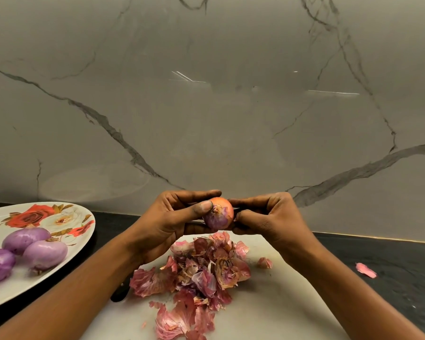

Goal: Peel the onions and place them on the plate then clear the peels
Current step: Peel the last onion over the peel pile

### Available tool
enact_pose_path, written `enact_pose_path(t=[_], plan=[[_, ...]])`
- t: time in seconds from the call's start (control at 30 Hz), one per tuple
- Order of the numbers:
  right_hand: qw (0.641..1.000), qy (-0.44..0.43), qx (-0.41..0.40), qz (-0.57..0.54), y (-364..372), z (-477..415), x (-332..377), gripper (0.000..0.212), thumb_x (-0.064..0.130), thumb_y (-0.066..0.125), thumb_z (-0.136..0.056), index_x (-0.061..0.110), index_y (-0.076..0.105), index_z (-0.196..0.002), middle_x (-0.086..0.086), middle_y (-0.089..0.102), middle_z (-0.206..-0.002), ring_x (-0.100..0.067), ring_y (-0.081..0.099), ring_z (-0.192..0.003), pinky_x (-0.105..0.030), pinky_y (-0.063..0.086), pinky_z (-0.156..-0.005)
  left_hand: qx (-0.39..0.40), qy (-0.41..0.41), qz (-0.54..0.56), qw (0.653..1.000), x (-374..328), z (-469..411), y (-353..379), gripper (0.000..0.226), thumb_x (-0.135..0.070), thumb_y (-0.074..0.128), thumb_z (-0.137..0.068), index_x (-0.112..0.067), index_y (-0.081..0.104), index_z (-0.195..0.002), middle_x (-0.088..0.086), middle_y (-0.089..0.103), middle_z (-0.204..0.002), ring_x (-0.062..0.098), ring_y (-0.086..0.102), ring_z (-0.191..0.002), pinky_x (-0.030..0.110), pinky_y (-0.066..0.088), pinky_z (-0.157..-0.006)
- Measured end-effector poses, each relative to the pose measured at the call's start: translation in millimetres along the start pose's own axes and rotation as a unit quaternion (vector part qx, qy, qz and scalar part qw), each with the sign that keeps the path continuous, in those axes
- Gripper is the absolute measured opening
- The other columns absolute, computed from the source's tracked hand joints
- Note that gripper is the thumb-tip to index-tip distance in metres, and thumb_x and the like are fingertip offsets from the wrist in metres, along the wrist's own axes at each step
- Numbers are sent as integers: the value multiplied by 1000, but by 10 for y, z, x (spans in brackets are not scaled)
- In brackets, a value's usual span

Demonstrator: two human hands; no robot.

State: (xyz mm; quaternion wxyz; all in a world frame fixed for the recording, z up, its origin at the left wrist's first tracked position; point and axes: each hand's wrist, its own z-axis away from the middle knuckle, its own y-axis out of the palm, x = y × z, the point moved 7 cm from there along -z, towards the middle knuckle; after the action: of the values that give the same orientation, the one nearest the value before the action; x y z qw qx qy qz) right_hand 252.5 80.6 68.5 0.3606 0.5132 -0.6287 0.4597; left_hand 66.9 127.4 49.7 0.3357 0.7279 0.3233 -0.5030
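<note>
Two hands hold a half-peeled onion in the air above a heap of peels.

At the far left a flowered plate (80, 218) sits on the dark surface (393, 256), with three peeled onions (46, 253) lying close together on it. Toward the middle, the left hand (172, 217) has its grip wrapped round the partly peeled onion (219, 213), with the thumb pressed on the near face and the fingers curled behind. The onion is above the white cutting board (280, 305), with orange skin on top and purple flesh bare below. The right hand (268, 217) pinches the onion's right side in a narrow grip, fingertips curled in. Under the hands a pile of peels (201, 268) lies on the board, with a small scrap (264, 263) just to its right. Farther right, a stray pink peel (365, 270) lies on the surface, off the board.
</note>
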Motion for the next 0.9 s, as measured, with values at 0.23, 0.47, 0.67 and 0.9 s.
enact_pose_path(t=[0.23, 0.47, 0.67, 0.9], plan=[[998, 22, 30, -41, 27, -1, -13, 24, 12, 77, -90, 11, 78, -114, -11, 82, -97, -30, 80, -90, -33, 67, -78, -10, 1, -16, 1000, -1, -4, -16, 39, -11, 70, -89, -6, 73, -128, 15, 75, -125, 36, 74, -113, 42, 65, -88], [1000, -3, 22, -6, 34, -3, -10, 30, 2, 82, -85, 19, 78, -109, -3, 83, -98, -22, 80, -92, -30, 66, -77, -15, 2, -5, 1000, 5, -6, -20, 37, -10, 69, -88, -6, 74, -125, 16, 75, -125, 37, 74, -114, 42, 65, -87], [1000, 6, -3, -27, -22, -17, -35, 26, -10, 67, -94, 6, 78, -112, -10, 82, -97, -26, 80, -90, -32, 66, -78, -13, 9, 13, 1000, -19, -9, -12, 40, -10, 68, -89, -5, 71, -128, 16, 75, -125, 37, 73, -114, 39, 66, -86], [998, 25, -1, -49, -14, -15, -21, 23, 19, 79, -87, 5, 79, -105, -14, 81, -94, -31, 81, -87, -34, 67, -77, -36, 20, 7, 999, -38, -30, -46, 43, -12, 70, -86, -11, 72, -129, 9, 76, -123, 34, 74, -114, 40, 66, -86]])
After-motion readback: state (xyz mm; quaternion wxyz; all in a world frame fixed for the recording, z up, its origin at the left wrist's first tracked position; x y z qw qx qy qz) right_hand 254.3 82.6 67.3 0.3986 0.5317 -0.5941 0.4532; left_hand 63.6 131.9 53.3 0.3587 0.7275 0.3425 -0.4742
